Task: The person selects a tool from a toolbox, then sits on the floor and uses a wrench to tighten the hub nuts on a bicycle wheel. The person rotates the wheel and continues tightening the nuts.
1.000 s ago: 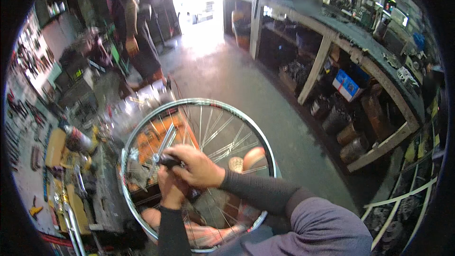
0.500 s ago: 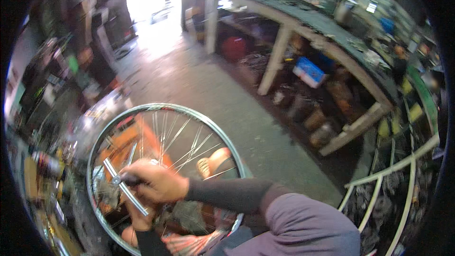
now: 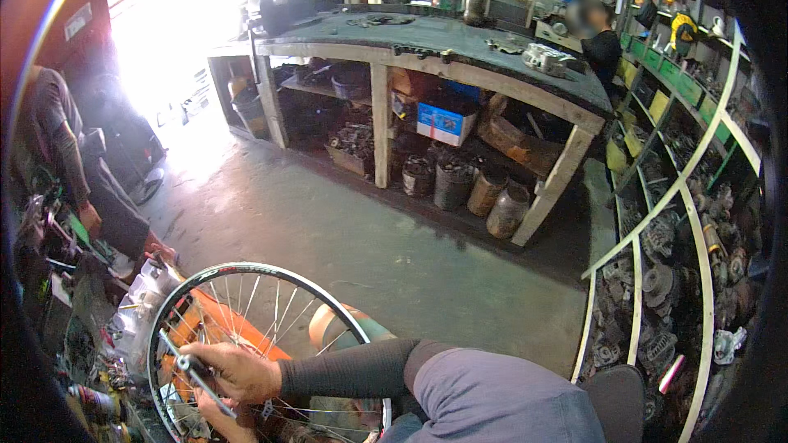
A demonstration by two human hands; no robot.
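A spoked bicycle wheel (image 3: 283, 275) with a dark tyre and pale rim stands tilted in front of me at the lower left. Over its spokes, my right hand (image 3: 238, 371) is closed round the shaft of a T-handle wrench (image 3: 215, 396). The metal crossbar sticks out beyond the fist on the left. Just beneath, my left hand (image 3: 220, 420) is close to the wheel's middle; its fingers are mostly hidden by the right hand and the bar. What the wrench's far end touches is out of sight. Behind the spokes lies an orange object (image 3: 234, 320).
Across the floor stands a long workbench (image 3: 484, 70) with cans (image 3: 453, 184) and a blue-and-white box (image 3: 443, 121) beneath. Racks of metal parts (image 3: 657, 279) line the right. One person (image 3: 74, 156) is at the left, another (image 3: 603, 45) behind the bench. Clutter (image 3: 135, 303) lies beside the wheel.
My view has swung, so the bench now shows more fully and the wheel sits lower in the picture. The right hand keeps its grip on the T-handle wrench.
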